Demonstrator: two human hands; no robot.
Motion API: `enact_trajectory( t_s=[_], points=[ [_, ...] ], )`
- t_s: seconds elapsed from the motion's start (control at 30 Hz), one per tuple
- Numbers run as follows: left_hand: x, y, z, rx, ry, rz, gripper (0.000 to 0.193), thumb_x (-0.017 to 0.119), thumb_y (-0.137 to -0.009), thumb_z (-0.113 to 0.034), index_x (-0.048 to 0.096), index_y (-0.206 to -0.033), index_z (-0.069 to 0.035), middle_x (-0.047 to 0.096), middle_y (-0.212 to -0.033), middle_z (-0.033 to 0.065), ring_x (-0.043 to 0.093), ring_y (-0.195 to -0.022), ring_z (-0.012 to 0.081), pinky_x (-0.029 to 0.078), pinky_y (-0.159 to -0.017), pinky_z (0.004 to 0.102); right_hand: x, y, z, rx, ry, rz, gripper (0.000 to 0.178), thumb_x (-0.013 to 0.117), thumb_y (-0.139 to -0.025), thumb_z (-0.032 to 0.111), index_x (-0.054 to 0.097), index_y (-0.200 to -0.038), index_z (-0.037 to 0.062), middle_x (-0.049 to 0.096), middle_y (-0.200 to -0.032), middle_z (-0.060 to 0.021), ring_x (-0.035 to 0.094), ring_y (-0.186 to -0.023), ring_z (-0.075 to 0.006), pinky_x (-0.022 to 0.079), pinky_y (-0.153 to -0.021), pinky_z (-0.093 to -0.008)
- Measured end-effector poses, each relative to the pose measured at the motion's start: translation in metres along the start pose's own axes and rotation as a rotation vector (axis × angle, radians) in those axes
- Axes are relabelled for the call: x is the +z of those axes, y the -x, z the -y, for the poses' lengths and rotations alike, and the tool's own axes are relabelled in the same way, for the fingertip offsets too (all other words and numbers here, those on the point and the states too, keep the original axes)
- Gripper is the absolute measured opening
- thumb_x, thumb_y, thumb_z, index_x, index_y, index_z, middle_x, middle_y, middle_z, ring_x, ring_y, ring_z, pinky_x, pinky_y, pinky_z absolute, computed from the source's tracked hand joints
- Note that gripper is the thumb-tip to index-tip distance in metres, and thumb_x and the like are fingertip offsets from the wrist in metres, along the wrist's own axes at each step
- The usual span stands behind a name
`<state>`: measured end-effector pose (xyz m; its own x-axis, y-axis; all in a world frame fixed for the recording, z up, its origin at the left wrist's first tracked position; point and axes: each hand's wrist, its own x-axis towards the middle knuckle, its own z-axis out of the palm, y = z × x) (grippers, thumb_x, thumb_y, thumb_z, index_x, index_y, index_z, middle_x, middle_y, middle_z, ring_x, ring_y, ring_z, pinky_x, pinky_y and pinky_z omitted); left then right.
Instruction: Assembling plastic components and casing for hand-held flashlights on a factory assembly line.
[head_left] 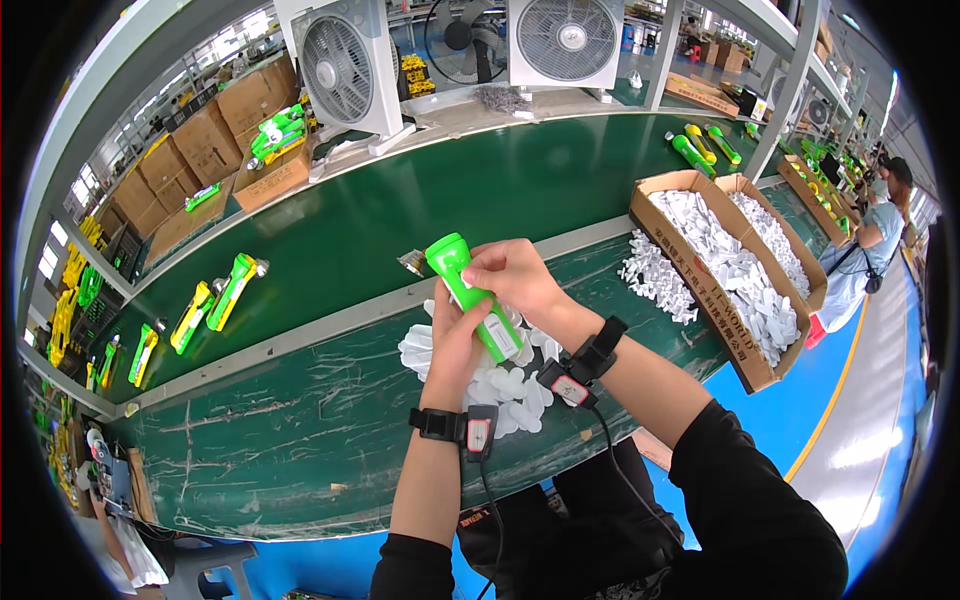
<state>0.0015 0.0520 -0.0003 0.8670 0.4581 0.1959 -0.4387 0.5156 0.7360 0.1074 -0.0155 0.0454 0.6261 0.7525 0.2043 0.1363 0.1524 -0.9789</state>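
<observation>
Both hands meet on one green flashlight, held up above the near worktable (pixel 290 440) in front of the person's body. Left hand (pixel 452 345) is closed around the green flashlight (pixel 463 294) from below, its thumb lying across the barrel. Right hand (pixel 515 282) comes in from the right, fingers curled, with fingertips against the barrel just below the flared head; whether they pinch something or only press, I cannot tell. The long axis slants, flared head to the upper left, tail end to the lower right, toward the right forearm. Right hand sits nearer the head, left hand nearer the tail.

Beneath lies a loose pile of flat white pieces (pixel 515 400), partly hidden by the wrists. Each wrist wears a black strap (pixel 437 424) with a small module, and cables (pixel 625 470) trail toward the lap. A small cone-shaped piece (pixel 412 262) stands just left of the flared head, near the pale rail (pixel 300 345) that divides the worktable from the green belt (pixel 560 170). More flashlights (pixel 232 292) lie on that belt, farther left. To the right, brown cartons (pixel 697 282) of white parts stand beyond the right forearm, well apart from the hands.
</observation>
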Motion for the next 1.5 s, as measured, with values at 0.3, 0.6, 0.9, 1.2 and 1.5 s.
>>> enact_trajectory(
  t_s=[0.3, 0.6, 0.9, 1.2, 1.5],
  points=[
    [-0.008, -0.006, 0.020, 0.139, -0.075, 0.031, 0.067, 0.057, -0.080, 0.003, 0.030, -0.140, -0.011, 0.047, -0.127, 0.0049, 0.047, -0.119, 0.0180, 0.041, -0.098, 0.0320, 0.011, 0.007, 0.006, -0.103, 0.565, -0.326, 0.022, 0.076, -0.069, 0.009, 0.065, -0.086, -0.0012, 0.067, -0.086, -0.0149, 0.066, -0.075, -0.0244, 0.053, -0.068, -0.0339],
    [-0.010, 0.002, 0.011, 0.000, -0.096, -0.100, 0.064, 0.055, -0.088, -0.003, 0.025, -0.144, -0.009, 0.042, -0.135, 0.0076, 0.047, -0.120, 0.0195, 0.040, -0.099, 0.0335, 0.031, -0.008, -0.001, 0.134, 0.411, -0.202, 0.044, 0.063, -0.079, 0.005, 0.043, -0.117, -0.0040, 0.060, -0.102, -0.0282, 0.058, -0.099, -0.0437, 0.046, -0.084, -0.0439],
    [-0.009, -0.001, 0.004, -0.047, -0.027, -0.141, 0.046, 0.044, -0.095, -0.031, 0.040, -0.135, -0.010, 0.057, -0.116, 0.0041, 0.058, -0.100, 0.0163, 0.049, -0.080, 0.0292, 0.039, -0.001, -0.016, -0.128, 0.373, -0.352, 0.049, 0.069, -0.073, 0.012, 0.042, -0.112, 0.0000, 0.058, -0.096, -0.0232, 0.060, -0.091, -0.0399, 0.048, -0.079, -0.0464],
    [0.010, -0.005, -0.006, -0.117, 0.015, -0.052, 0.048, 0.040, -0.093, -0.050, 0.050, -0.109, -0.006, 0.053, -0.081, 0.0030, 0.049, -0.062, 0.0140, 0.044, -0.057, 0.0291, -0.104, 0.015, -0.001, 0.257, -0.882, -0.041, 0.072, 0.042, -0.090, 0.057, 0.036, -0.132, -0.0013, 0.050, -0.116, -0.0126, 0.051, -0.107, -0.0224, 0.042, -0.096, -0.0371],
    [0.001, 0.000, -0.005, -0.091, 0.088, -0.006, 0.044, 0.042, -0.094, -0.047, 0.049, -0.107, -0.006, 0.053, -0.086, 0.0040, 0.050, -0.066, 0.0147, 0.044, -0.059, 0.0297, -0.121, 0.006, -0.028, 0.130, -1.386, -0.101, 0.068, 0.050, -0.089, 0.053, 0.036, -0.128, -0.0020, 0.049, -0.113, -0.0165, 0.050, -0.103, -0.0271, 0.043, -0.093, -0.0411]
  ],
)
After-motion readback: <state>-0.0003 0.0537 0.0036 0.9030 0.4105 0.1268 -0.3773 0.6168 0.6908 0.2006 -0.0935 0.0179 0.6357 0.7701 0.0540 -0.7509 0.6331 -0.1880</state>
